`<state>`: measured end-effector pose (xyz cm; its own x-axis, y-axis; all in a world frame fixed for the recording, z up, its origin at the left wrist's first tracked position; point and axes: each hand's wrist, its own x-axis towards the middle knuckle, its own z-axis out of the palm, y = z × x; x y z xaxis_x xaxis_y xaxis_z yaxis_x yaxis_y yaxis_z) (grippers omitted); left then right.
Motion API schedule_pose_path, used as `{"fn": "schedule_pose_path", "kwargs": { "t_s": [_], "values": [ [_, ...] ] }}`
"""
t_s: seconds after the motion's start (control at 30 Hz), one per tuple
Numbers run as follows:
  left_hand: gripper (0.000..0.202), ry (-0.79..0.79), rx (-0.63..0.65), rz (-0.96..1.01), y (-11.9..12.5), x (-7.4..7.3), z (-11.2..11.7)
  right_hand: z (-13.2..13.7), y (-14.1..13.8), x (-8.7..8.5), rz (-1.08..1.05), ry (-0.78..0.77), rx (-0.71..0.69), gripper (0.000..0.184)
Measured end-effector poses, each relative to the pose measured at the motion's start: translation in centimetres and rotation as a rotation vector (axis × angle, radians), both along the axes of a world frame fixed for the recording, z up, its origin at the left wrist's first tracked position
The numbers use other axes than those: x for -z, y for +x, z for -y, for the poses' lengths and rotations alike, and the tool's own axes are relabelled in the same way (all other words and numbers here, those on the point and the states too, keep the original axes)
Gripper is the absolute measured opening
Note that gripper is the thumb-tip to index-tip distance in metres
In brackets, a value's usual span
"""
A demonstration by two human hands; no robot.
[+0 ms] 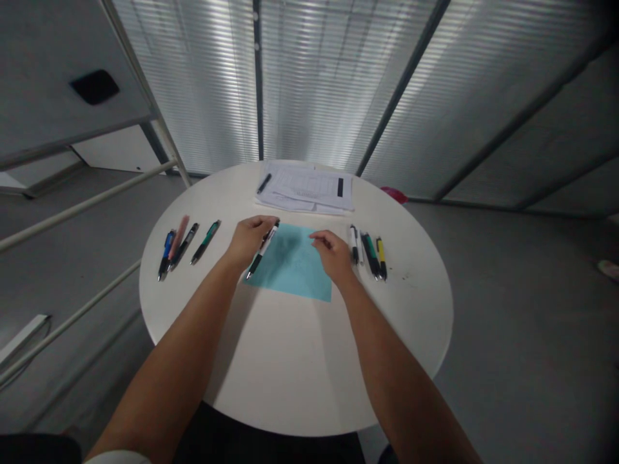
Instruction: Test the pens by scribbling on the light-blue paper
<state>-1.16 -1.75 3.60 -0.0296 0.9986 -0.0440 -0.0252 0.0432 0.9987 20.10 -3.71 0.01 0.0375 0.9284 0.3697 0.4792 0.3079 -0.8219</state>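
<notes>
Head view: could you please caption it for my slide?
Left hand holds a pen on a blue sheet, right hand at its edge, more pens either side.

pens, left-centre of frame: four in row, blue pen (pixel 167 248), pink pen (pixel 180 233), black pen (pixel 187 243), green pen (pixel 207 240). pens, right of centre: four as far as visible, packed close, among them white pen (pixel 353 243), green-black pen (pixel 371 252), yellow pen (pixel 381 256). one held pen (pixel 261 250) in left hand (pixel 249 238). one dark pen (pixel 264 183) on paper stack (pixel 309 190), top centre. ten pens total. one light-blue sheet (pixel 294 267). one paper stack. one small black object (pixel 340 187) on stack. hands: two, incl. right hand (pixel 333 252). one round desk (pixel 290 361).
</notes>
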Motion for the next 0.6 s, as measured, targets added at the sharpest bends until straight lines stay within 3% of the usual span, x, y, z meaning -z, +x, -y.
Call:
{"fn": "schedule_pose_path", "kwargs": {
  "t_s": [0.13,0.3,0.6],
  "values": [
    [0.041,-0.029,0.129,0.047,1.8,0.4,0.7,0.2,-0.6,-0.2,-0.16,-0.094,-0.099,0.024],
    [0.04,-0.042,0.22,-0.093,2.7,0.8,1.1,0.4,-0.8,-0.3,-0.189,-0.097,-0.171,0.026],
    [0.033,0.004,0.28,-0.183,2.6,2.2,0.5,0.5,-1.0,-0.6,-0.235,-0.121,-0.217,0.025]
  ]
}}
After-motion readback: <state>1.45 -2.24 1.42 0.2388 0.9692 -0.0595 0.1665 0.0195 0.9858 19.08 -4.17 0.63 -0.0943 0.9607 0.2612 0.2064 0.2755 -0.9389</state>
